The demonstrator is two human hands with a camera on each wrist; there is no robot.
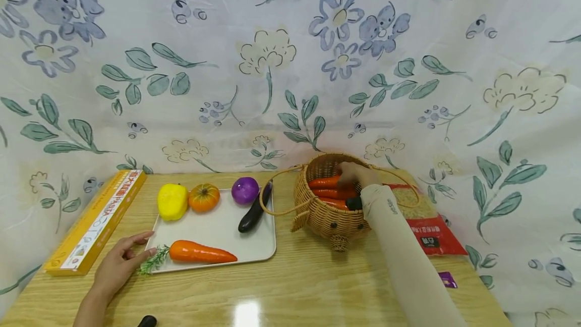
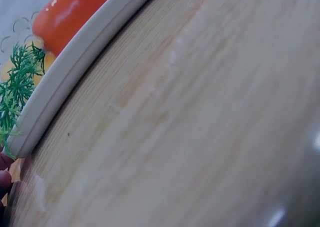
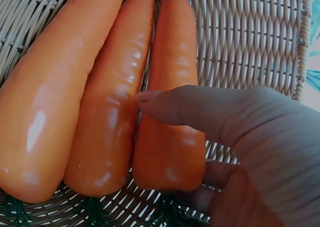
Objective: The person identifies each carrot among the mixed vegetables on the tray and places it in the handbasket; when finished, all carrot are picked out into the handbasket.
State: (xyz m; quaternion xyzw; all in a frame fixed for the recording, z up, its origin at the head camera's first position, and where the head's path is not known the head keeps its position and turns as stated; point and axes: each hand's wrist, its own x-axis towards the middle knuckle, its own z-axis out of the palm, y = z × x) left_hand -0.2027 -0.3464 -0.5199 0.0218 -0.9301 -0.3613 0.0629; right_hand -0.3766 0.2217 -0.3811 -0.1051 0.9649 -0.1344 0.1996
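Observation:
Inside a round wicker basket [image 1: 336, 223] with an animal face, my right hand [image 1: 356, 173] holds the rightmost of three orange carrots [image 3: 170, 152]. Its thumb lies across the top and its fingers reach underneath. The other carrots [image 3: 107, 122] lie alongside, leafy ends toward the wrist. My left hand [image 1: 119, 261] is at the left edge of a white tray [image 1: 213, 228], its thumb and forefinger apart near the rim. Close to that thumb are the green leaves [image 1: 154, 260] of another carrot [image 1: 199, 252] on the tray. Only fingertips show in the left wrist view.
The tray also bears a yellow pepper [image 1: 172, 202], a small pumpkin [image 1: 204, 198], a purple round vegetable [image 1: 245, 191] and an eggplant [image 1: 254, 213]. A pasta box [image 1: 97, 221] lies left. A red bag [image 1: 431, 233] sits behind the right arm. The basket's handle [image 1: 281, 212] overhangs the tray.

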